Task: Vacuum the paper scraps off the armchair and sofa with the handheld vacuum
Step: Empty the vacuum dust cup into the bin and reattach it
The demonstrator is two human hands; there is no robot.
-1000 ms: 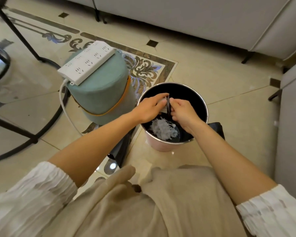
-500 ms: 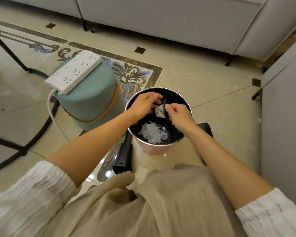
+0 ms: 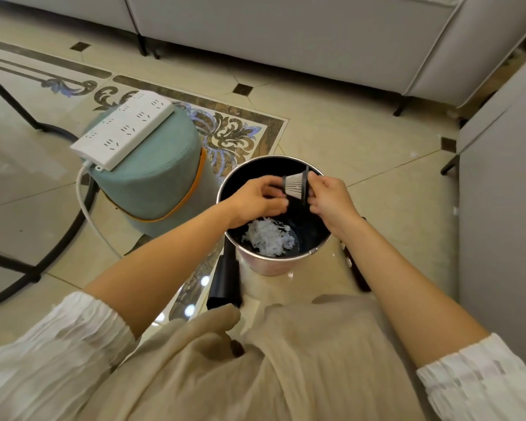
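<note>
Over the round bin point(image 3: 286, 264) I hold the vacuum's small pleated filter point(image 3: 295, 185). My right hand point(image 3: 331, 202) pinches its dark rim on the right side. My left hand point(image 3: 260, 200) has its fingers curled at the filter's narrow end, touching it. A heap of white paper scraps point(image 3: 269, 237) lies at the bottom of the bin. The black body of the handheld vacuum point(image 3: 225, 281) lies on the floor left of the bin, partly hidden by my knee. Another black part point(image 3: 354, 265) lies right of the bin behind my right forearm.
A teal round stool point(image 3: 152, 180) with a white power strip point(image 3: 123, 129) on top stands left of the bin. The grey sofa point(image 3: 286, 34) runs along the back, the grey armchair point(image 3: 504, 208) stands at the right. Black table legs point(image 3: 28, 117) stand at the left.
The filter has come up out of the bin between my hands and now shows its pleats. The view has shifted, so the bin sits further right in frame.
</note>
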